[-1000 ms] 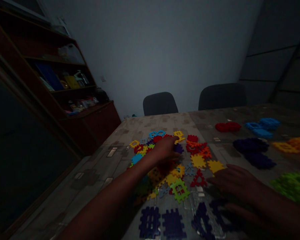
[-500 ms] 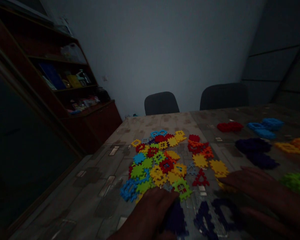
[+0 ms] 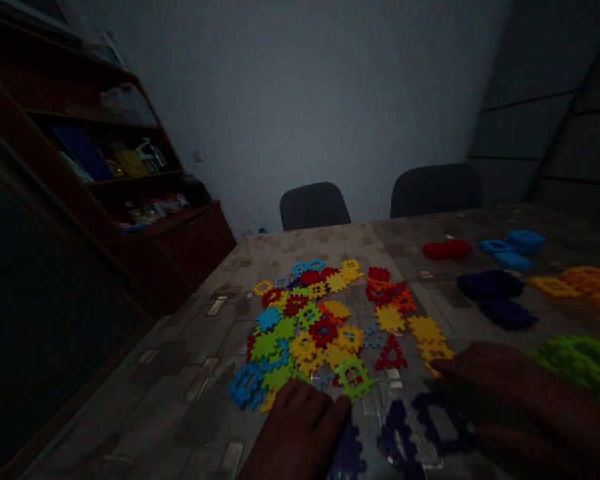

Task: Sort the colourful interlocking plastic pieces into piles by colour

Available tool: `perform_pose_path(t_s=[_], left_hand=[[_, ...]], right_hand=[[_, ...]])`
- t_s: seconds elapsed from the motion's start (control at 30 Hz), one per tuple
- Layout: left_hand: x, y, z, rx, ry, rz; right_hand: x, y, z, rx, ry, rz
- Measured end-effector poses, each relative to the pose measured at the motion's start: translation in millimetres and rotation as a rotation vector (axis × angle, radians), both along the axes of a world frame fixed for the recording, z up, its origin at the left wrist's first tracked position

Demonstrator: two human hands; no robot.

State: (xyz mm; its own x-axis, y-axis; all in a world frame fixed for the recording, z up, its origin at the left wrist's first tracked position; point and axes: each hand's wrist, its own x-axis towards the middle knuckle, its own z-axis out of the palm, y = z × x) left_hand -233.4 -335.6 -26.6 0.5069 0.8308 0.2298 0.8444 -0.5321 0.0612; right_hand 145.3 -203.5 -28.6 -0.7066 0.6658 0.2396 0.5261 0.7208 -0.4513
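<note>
Left hand (image 3: 300, 417): palm down, fingers curled, over the near edge of a dark purple tile (image 3: 349, 450); looks to be touching it, can't tell if gripped. Right hand (image 3: 510, 387): loosely open, fingers out, no piece visible in it; fingertips at the yellow window tile (image 3: 436, 355), contact unclear.

Between the hands, flat on the patterned surface (image 3: 180, 413): dark purple triangle piece (image 3: 399, 433), then dark purple open frame (image 3: 443, 421), closer to the right hand.

Just beyond the left hand: green window tile (image 3: 353, 377), then the mixed pile (image 3: 300, 327) of blue, green, yellow and red tiles, spreading away from it. Red triangle piece (image 3: 391, 355) lies right of the green window tile.

Right of and beyond the right hand: green stack (image 3: 583, 367). Farther past that hand: dark purple stack (image 3: 493, 287), orange stack (image 3: 593, 280) to its right, then red stack (image 3: 447, 250) and light blue stack (image 3: 515, 248).

Past both hands, behind the surface: two dark chairs (image 3: 315, 205), pale wall (image 3: 320, 100). Far left of the left hand: wooden shelf unit (image 3: 195, 237), items dim.
</note>
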Motion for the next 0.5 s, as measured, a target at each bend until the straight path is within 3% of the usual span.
perform_pose_path(t_s=[0.13,0.2,0.37,0.5], left_hand=[[-3,-1,-5.6,0.079,-0.007,-0.022],[-4,-3,-8.2,0.069,-0.007,0.005],[-9,-6,-9.5,-0.038,-0.086,0.043],[-31,-18,13.4,-0.105,-0.310,0.126]], right_hand=[[-14,-1,21.3,-0.051,-0.118,0.087],[-19,-5,21.7,-0.085,-0.109,0.100],[-17,-14,-14.8,-0.127,-0.160,0.050],[-14,-13,-38.8,-0.107,-0.179,0.099]])
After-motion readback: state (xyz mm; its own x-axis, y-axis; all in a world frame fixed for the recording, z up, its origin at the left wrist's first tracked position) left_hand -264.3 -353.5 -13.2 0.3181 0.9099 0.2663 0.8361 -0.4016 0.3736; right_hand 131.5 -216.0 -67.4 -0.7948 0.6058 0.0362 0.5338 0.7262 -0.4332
